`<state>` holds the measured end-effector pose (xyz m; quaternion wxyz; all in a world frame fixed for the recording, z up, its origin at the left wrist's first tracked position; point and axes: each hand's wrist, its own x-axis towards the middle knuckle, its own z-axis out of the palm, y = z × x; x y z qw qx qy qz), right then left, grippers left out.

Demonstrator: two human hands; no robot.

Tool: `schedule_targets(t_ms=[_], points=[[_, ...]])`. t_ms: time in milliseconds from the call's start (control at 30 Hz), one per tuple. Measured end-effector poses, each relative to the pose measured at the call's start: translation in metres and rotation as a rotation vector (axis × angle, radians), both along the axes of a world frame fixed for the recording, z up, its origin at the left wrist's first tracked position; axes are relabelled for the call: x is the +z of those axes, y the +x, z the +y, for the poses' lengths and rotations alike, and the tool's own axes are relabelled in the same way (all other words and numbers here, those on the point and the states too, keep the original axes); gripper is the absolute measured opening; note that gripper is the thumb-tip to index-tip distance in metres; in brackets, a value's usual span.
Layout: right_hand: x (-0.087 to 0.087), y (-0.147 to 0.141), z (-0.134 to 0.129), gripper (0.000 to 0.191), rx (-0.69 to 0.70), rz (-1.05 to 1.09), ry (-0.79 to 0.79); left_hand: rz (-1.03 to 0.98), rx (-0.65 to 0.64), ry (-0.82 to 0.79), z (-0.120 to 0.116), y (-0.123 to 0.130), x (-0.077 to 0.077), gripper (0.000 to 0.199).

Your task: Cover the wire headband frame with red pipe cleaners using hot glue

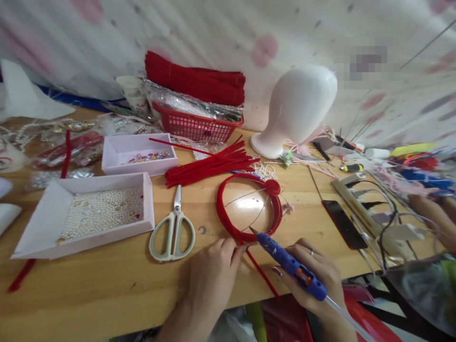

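A red velvety headband point(223, 209) lies on the wooden table in front of me, with a round red button-like piece point(272, 187) on its far right and thin wires across its middle. My left hand point(215, 268) pinches the near edge of the band, where a thin red chenille stem point(263, 273) runs out toward the table edge. Gripped in my right hand point(326, 266) is a blue hot glue gun point(285, 259), pen-shaped, a clear glue stick point(347, 318) coming out of its back. Its tip points at the headband's near rim, close to my left fingertips.
Scissors point(177, 209) lie left of the headband beside white boxes of pearls point(42, 223) and gems point(110, 149). Behind are red chenille stems point(210, 166), a red basket point(199, 127) and a white foam head point(299, 104). A phone point(344, 223), power strip point(359, 209) and another person's hand point(431, 213) are right.
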<state>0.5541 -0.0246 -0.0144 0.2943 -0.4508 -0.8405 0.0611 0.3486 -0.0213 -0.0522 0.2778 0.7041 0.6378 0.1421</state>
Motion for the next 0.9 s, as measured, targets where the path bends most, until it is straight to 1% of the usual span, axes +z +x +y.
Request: schedule_targets(t_ms=[67,167,333,533,900], points=[[0.002,-0.001,0.0,0.009,0.015,0.03,-0.009,0.006,-0.006,0.011,0.0,-0.001,-0.001,0.024],[0.002,-0.004,0.0,0.009,0.041,0.045,0.05,0.006,-0.012,0.016,-0.001,-0.001,-0.001,0.026],[-0.002,-0.007,0.002,0.015,0.039,0.021,0.147,0.016,-0.02,-0.012,-0.001,-0.001,0.001,0.025],[-0.006,0.001,-0.001,0.02,0.039,-0.01,0.213,0.011,-0.029,-0.028,0.001,-0.001,0.001,0.024],[-0.012,0.0,-0.003,0.019,-0.016,0.039,0.215,0.033,-0.007,0.016,-0.002,0.0,-0.001,0.025]])
